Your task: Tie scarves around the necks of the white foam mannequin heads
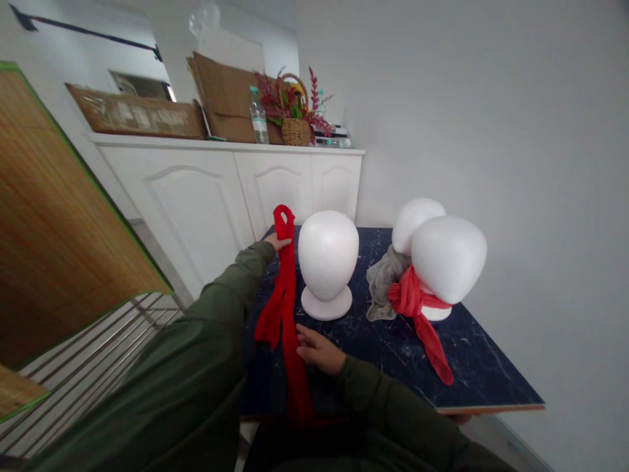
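A long red scarf (285, 301) hangs stretched over the left part of a dark marbled table (472, 367). My left hand (278, 243) is closed on its upper end and holds it raised beside a bare white foam head (328, 262). Lower down, my right hand (317, 348) pinches the same scarf near the table's front edge. To the right stand two more white foam heads: the nearer one (448, 259) wears a knotted red scarf (417, 311), and the farther one (417, 221) has a grey scarf (386, 280) round its neck.
A white cabinet (221, 190) stands behind the table with cardboard boxes (228, 98), a water bottle (258, 116) and a flower basket (296, 115) on top. A wooden panel (54, 223) and a slatted rack (93, 367) lie to the left. A plain wall is on the right.
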{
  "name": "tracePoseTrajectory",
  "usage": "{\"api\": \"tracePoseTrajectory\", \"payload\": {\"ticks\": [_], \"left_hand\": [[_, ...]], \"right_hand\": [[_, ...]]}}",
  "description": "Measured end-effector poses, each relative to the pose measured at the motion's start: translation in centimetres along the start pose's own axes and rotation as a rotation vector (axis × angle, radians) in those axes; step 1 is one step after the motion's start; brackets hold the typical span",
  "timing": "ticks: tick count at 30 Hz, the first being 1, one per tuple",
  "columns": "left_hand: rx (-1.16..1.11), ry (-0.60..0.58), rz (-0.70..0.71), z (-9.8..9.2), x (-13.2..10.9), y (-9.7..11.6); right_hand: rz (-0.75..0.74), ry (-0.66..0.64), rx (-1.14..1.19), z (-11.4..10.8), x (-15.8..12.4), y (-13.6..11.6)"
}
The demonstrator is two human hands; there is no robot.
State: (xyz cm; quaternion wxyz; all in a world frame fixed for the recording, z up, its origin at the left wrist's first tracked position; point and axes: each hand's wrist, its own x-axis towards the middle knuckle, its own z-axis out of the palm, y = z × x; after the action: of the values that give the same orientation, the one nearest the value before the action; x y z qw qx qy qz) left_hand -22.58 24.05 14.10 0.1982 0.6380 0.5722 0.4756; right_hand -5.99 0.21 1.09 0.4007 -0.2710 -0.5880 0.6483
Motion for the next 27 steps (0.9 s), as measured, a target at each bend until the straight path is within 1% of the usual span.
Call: {"api": "tracePoseTrajectory", "payload": {"ticks": [2, 3, 5, 7, 8, 9, 10, 11, 13, 14, 15, 16, 18, 20, 22, 25, 27], "left_hand": [[0.082, -0.033, -0.062, 1.6, -1.9, -1.5], [0.12, -0.035, -0.086, 2.2, -3.1, -2.4], [0.169, -0.045, -0.082, 3.2, -5.7, -3.8], [0.182, -0.072, -0.04, 3.6, -8.3, -4.8], [0.181, -0.087, -0.018, 3.7, -9.6, -5.0], [0.172, -0.112, 0.014, 3.7, -10.8, -5.0], [0.152, -0.153, 0.061, 3.7, -11.9, -4.9], [0.121, -0.212, 0.12, 3.7, -13.0, -4.6], [0.016, -0.363, 0.255, 4.2, -14.8, -3.8], [-0.055, -0.421, 0.306, 4.6, -15.6, -3.3], [-0.124, -0.447, 0.331, 5.1, -16.1, -2.9], [-0.178, -0.433, 0.325, 5.7, -16.5, -2.5], [-0.225, -0.357, 0.276, 6.9, -16.9, -1.9], [-0.197, -0.308, 0.234, 7.8, -16.9, -1.6], [-0.16, -0.298, 0.226, 8.4, -16.7, -1.5], [-0.137, -0.277, 0.24, 8.1, -16.2, -1.2], [-0.093, -0.246, 0.243, 7.0, -15.3, -1.1]], "right_hand": [[-0.077, 0.182, -0.233, -1.0, -0.1, 0.4], [-0.122, 0.302, -0.357, -1.7, -0.3, 0.5], [-0.176, 0.599, -0.539, -3.4, -0.9, 0.4], [-0.172, 0.885, -0.608, -5.2, -1.1, 0.2], [-0.169, 0.982, -0.622, -6.1, -1.0, 0.2], [-0.172, 1.03, -0.638, -6.8, -0.8, 0.3], [-0.184, 1.033, -0.659, -7.2, -0.5, 0.4], [-0.2, 1.01, -0.682, -7.5, -0.2, 0.6], [-0.225, 0.927, -0.735, -7.7, 0.2, 1.0], [-0.233, 0.88, -0.761, -7.6, 0.3, 1.2], [-0.235, 0.84, -0.782, -7.5, 0.4, 1.4], [-0.233, 0.808, -0.793, -7.5, 0.4, 1.5], [-0.227, 0.773, -0.791, -7.4, 0.1, 1.5], [-0.217, 0.768, -0.763, -7.5, -0.1, 1.4], [-0.201, 0.77, -0.722, -7.6, -0.3, 1.2], [-0.167, 0.776, -0.675, -7.5, -0.4, 0.8], [-0.143, 0.779, -0.664, -7.4, -0.4, 0.5]]}}
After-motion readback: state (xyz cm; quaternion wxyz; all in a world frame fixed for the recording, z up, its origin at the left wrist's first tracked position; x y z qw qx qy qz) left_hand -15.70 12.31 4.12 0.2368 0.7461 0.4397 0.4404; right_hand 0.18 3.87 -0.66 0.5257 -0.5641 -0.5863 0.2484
